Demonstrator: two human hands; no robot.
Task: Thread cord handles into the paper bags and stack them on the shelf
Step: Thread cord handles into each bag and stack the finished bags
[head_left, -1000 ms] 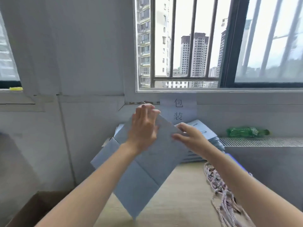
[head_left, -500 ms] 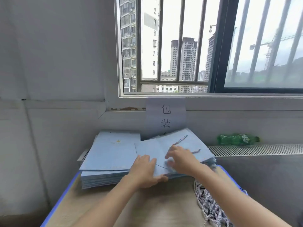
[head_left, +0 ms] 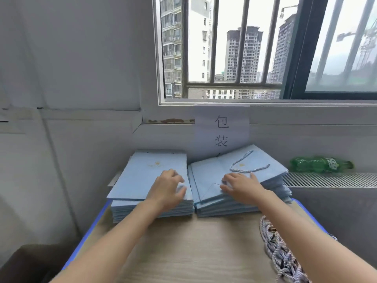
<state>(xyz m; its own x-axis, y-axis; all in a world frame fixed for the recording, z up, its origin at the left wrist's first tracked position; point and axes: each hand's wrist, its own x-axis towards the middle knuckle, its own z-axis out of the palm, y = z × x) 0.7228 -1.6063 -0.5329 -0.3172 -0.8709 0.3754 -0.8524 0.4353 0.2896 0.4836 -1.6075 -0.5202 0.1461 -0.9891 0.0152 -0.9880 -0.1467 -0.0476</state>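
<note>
1. At centre frame in the head view, the left hand (head_left: 167,185) rests with curled fingers on the near right corner of the unthreaded bag stack (head_left: 152,180); whether it pinches the top bag I cannot tell. Peel one sheet only.
2. Right of it, the right hand (head_left: 240,185) presses open on the finished stack (head_left: 238,176), its cord handle (head_left: 247,165) just beyond the fingers. Loose cords (head_left: 279,254) lie lower right on the table (head_left: 193,248).

The blue bag held up in the air a second ago has been laid on the right stack (head_left: 240,180). The left hand (head_left: 168,187) has been shifted onto the left stack (head_left: 146,176); the right hand (head_left: 239,185) is pressed flat on the right one.
</note>
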